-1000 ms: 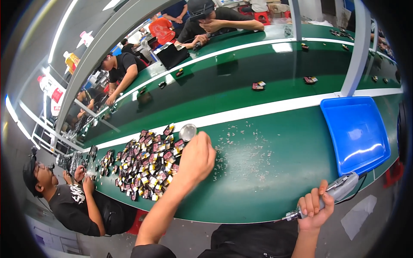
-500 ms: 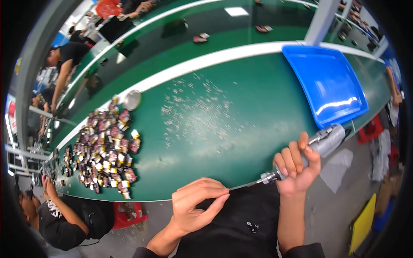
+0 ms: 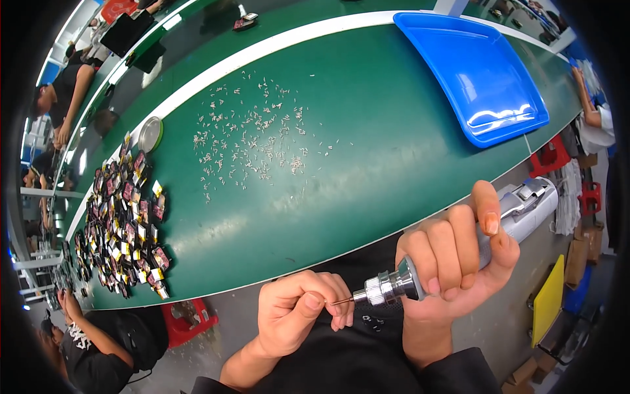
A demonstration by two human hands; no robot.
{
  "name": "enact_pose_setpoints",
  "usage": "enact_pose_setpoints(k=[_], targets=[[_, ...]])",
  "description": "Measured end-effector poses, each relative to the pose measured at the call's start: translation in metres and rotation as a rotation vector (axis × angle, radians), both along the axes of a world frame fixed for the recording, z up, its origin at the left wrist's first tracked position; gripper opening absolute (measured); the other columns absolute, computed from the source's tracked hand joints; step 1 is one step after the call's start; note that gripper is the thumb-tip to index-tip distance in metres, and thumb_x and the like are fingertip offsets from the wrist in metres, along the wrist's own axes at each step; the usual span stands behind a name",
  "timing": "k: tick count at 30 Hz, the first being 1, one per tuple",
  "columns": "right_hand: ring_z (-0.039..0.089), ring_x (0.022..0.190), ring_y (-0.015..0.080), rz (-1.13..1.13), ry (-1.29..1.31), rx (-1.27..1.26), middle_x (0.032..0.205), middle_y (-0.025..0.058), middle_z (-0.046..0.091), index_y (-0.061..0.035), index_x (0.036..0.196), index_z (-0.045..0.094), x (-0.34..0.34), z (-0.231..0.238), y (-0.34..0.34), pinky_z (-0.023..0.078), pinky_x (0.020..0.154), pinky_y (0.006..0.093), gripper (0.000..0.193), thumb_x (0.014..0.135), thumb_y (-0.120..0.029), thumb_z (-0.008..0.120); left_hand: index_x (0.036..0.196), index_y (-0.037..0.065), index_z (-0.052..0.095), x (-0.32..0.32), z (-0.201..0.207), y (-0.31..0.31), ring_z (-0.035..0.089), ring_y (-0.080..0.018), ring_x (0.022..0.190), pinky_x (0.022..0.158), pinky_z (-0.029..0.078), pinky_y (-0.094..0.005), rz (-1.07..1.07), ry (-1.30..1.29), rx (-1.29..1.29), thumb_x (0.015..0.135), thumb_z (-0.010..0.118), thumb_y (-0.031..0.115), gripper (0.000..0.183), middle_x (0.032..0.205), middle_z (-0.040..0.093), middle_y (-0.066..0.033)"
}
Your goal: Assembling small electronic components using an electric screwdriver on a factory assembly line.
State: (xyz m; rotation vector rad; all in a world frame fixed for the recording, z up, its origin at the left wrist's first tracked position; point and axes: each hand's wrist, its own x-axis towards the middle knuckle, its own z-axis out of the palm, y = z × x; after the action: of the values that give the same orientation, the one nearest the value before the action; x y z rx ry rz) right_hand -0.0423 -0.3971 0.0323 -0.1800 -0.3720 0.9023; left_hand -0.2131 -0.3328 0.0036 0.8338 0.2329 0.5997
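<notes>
holding a power screwdriver (image 3: 528, 210) (left fingertips (image 3: 314, 302) at its bit (image 3: 342, 302)), hands (image 3: 446, 262) nearly meet.

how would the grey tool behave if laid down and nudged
The grey tool might roll, as its body looks rounded. Its metal collar suggests a stiff, fairly heavy front end. The thin bit may bend most easily.

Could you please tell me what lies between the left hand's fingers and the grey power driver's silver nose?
In the head view, a thin coppery bit spans the gap, from the silver nose to the fingers of the left hand.
</notes>
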Motion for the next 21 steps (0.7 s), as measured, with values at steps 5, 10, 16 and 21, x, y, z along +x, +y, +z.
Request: enact_pose_setpoints(k=[5, 10, 16, 21], targets=[[0.041, 0.042, 0.0129, -0.016, 0.056, -0.026, 0.051, 0.0006, 0.042, -0.0091, 0.095, 0.045, -0.003, -0.002, 0.001, 0.039, 0.049, 0.0300, 0.012, 0.091, -0.019, 0.040, 0.085, -0.007, 0.055, 0.000, -0.004, 0.000, 0.056, -0.0229, 0.066, 0.057, 0.048, -0.0317, -0.027, -0.002, 0.015, 0.099, 0.047, 0.017, 0.029, 0.075, 0.058, -0.0163], [0.042, 0.042, 0.0142, -0.027, -0.034, 0.013, 0.054, 0.0020, 0.045, -0.0078, 0.095, 0.043, -0.001, 0.000, -0.002, 0.040, 0.048, 0.0307, 0.011, 0.091, -0.018, 0.041, 0.081, -0.007, 0.057, 0.004, -0.001, 0.002, 0.057, -0.0221, 0.063, 0.056, 0.048, -0.0309, -0.011, 0.045, 0.052, 0.096, 0.052, 0.013, 0.026, 0.071, 0.059, -0.0140], [0.040, 0.042, 0.0143, 0.020, -0.163, -0.041, 0.055, 0.0043, 0.045, -0.0057, 0.096, 0.042, 0.007, 0.001, -0.003, 0.037, 0.045, 0.0304, 0.011, 0.091, -0.015, 0.042, 0.076, -0.006, 0.059, 0.010, 0.001, 0.019, 0.057, -0.0215, 0.057, 0.052, 0.046, -0.0302, 0.142, 0.294, 0.823, 0.083, 0.063, -0.003, 0.008, 0.067, 0.060, -0.0114], [0.040, 0.042, 0.0134, 0.062, -0.092, -0.040, 0.053, 0.0030, 0.044, -0.0059, 0.096, 0.042, 0.015, -0.011, 0.000, 0.036, 0.045, 0.0305, 0.011, 0.091, -0.015, 0.041, 0.077, -0.007, 0.059, 0.015, 0.001, 0.022, 0.057, -0.0239, 0.057, 0.053, 0.046, -0.0311, 0.048, 0.305, 0.854, 0.077, 0.065, -0.009, 0.007, 0.068, 0.060, -0.0122]])
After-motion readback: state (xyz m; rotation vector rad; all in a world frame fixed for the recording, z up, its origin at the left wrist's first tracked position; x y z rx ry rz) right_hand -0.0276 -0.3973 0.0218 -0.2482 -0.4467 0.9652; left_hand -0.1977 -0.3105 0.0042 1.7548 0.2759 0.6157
